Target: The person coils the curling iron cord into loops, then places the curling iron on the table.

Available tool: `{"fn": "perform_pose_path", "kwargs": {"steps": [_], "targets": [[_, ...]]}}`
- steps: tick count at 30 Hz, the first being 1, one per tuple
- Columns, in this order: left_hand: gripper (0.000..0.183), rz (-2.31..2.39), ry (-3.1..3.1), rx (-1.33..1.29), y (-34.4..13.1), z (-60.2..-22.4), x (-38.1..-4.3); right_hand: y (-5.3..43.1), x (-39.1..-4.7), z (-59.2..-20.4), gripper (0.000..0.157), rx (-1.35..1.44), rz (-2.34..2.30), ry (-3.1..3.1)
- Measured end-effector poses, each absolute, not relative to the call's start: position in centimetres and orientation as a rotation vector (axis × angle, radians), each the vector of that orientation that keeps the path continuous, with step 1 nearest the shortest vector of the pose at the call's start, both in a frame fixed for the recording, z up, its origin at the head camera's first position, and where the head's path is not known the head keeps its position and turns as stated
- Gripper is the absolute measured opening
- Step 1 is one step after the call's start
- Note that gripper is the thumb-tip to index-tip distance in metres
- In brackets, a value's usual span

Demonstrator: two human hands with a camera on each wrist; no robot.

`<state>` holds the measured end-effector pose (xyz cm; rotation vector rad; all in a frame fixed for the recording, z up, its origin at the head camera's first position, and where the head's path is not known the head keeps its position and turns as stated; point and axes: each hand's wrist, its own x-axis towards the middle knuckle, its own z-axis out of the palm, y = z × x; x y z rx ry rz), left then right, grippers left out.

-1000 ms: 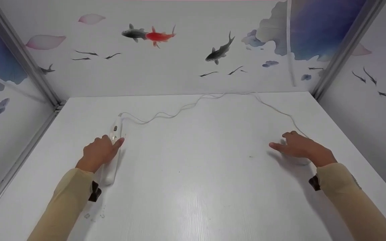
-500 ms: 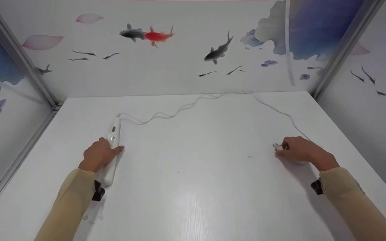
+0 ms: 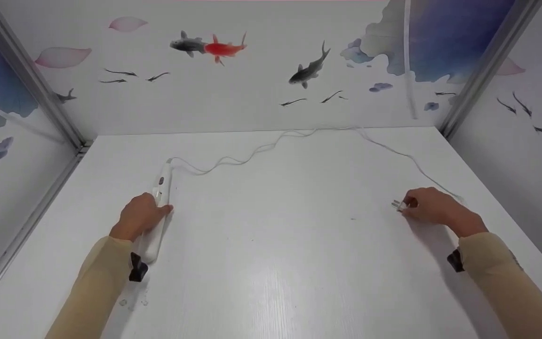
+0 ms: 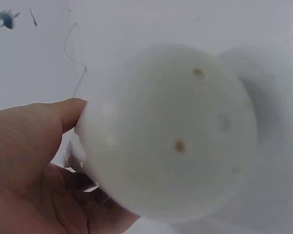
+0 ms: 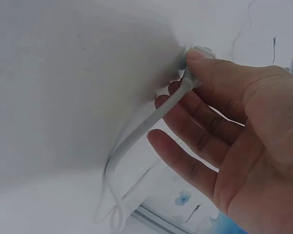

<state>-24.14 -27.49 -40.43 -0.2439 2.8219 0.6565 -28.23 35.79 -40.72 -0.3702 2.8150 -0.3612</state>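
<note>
On the left of the table lies a long, slim white corded appliance [image 3: 155,245] with a dark button near its far end. My left hand [image 3: 138,217] grips it around the middle, thumb along its right side. The appliance's rounded near end [image 4: 171,131] fills much of the left wrist view, with small brown spots on it. At the right, my right hand [image 3: 435,207] pinches a white two-pin plug [image 3: 397,205] between thumb and fingertips, its pins pointing left. From the plug, a thick white cord [image 5: 146,122] loops down past my lower fingers in the right wrist view.
The thin cord [image 3: 257,151] runs wavily from the appliance's far end along the back of the white table [image 3: 271,263] and round to the right. Printed panels [image 3: 261,108] with fish stand behind and at both sides, joined by metal posts [image 3: 478,80].
My right hand has closed thumb and fingers on the plug, bringing its pins into view, then shifted slightly right with it. My left hand has slid slightly nearer along the appliance.
</note>
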Motion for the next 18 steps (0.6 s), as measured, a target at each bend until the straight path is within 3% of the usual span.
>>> {"fn": "perform_pose_path", "kwargs": {"steps": [13,18], "targets": [[0.065,0.617,2.846,-0.136,-27.2,-39.4,-23.7,38.9,-28.3,-40.5,0.028,-0.354,-0.341,2.837],[0.059,0.576,2.885,-0.062,-26.7,-38.9,-23.6,39.8,-28.4,-40.3,0.030,-0.313,-0.324,2.841]]}}
